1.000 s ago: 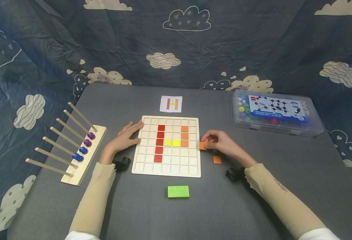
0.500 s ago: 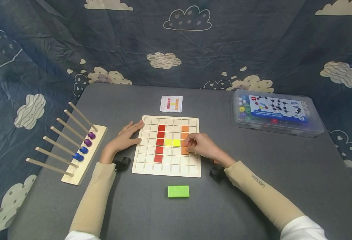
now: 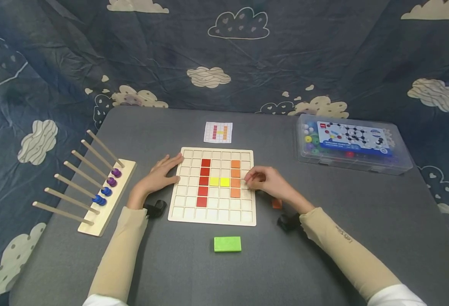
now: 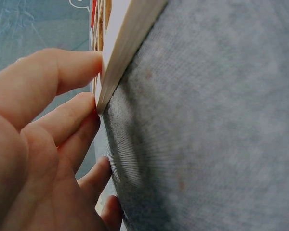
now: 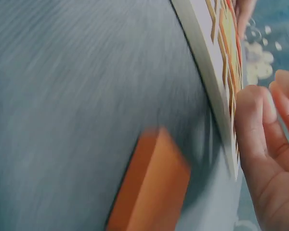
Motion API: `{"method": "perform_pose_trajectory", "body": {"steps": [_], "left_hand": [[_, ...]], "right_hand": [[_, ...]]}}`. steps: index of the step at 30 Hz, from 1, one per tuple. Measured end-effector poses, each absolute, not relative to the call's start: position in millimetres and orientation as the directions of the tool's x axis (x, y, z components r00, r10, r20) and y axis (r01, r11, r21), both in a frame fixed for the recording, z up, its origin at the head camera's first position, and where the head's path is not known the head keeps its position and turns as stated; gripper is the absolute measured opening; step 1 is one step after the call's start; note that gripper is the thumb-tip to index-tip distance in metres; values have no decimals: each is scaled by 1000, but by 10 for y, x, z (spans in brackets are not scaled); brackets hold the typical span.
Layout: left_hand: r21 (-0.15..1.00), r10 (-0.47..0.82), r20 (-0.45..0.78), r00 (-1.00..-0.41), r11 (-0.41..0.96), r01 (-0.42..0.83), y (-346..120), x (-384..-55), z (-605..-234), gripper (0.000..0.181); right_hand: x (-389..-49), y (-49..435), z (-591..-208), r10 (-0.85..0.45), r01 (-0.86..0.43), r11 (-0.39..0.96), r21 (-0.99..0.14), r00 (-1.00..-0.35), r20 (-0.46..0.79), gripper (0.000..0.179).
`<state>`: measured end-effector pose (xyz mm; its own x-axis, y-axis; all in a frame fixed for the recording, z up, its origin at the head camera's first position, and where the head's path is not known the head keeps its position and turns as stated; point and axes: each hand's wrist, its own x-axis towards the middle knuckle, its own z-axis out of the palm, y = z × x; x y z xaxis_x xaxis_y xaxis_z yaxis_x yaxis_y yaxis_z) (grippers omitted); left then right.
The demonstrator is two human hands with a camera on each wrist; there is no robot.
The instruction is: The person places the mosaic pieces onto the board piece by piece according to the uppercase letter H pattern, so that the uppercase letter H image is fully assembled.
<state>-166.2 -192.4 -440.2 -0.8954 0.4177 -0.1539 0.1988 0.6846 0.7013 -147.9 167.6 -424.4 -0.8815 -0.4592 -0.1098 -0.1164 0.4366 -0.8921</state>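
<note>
On the table lies a wooden grid board (image 3: 223, 216) with a column of red tiles (image 3: 202, 191), two yellow tiles (image 3: 224, 182) and a column of orange tiles (image 3: 235, 173). My left hand (image 3: 156, 177) rests against the board's left edge; its thumb and fingertips touch the wooden edge (image 4: 123, 45) in the left wrist view. My right hand (image 3: 268, 182) is over the board's right edge, fingers loosely bent, with no tile seen between them. One loose orange tile (image 3: 277, 203) lies right of the board, partly covered by that hand, and looks close and blurred in the right wrist view.
A small pattern card (image 3: 218, 132) lies beyond the board. At left stands a peg rack (image 3: 107, 208) with blue and purple beads. A clear molecular model box (image 3: 394, 163) sits at back right. A green block (image 3: 227, 244) lies in front of the board.
My right hand carried an orange tile from the table onto the board, set it below the other orange tiles, and moved back right without it. The left hand has stayed put.
</note>
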Motion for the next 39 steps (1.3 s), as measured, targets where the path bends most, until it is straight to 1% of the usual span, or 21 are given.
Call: {"method": "perform_pose_trajectory", "body": {"steps": [4, 8, 12, 18, 23, 27, 33, 39], "left_hand": [[700, 416, -158, -896, 687, 195, -1924, -1656, -4404, 69], [700, 417, -156, -895, 687, 198, -1925, -1652, -4400, 69], [705, 422, -156, -893, 681, 199, -1930, -1653, -4399, 69], [705, 421, -160, -893, 682, 195, -1928, -1652, -4395, 69], [708, 423, -158, -892, 678, 196, -1923, -1650, -4382, 69], [706, 427, -156, -891, 679, 201, -1921, -1652, -4381, 69], [701, 425, -154, -892, 683, 204, -1922, -1655, -4390, 69], [701, 422, -153, -894, 684, 203, -1929, -1655, -4387, 69]], "right_hand": [[-1469, 1924, -4233, -437, 8, 358, -934, -882, -175, 19], [-1423, 2167, -4228, -398, 70, 332, -941, -894, -208, 27], [-1353, 2372, -4236, -371, 95, 311, -946, -904, -213, 31], [-1252, 2573, -4261, -358, 95, 309, -946, -910, -208, 33], [-1179, 2618, -4276, -370, 80, 324, -943, -906, -203, 32], [-1135, 2588, -4314, -372, 37, 380, -924, -909, -189, 29], [-1063, 2474, -4356, -375, -92, 520, -849, -918, -130, 24], [-1000, 2360, -4338, -400, -221, 632, -742, -914, -68, 26]]}}
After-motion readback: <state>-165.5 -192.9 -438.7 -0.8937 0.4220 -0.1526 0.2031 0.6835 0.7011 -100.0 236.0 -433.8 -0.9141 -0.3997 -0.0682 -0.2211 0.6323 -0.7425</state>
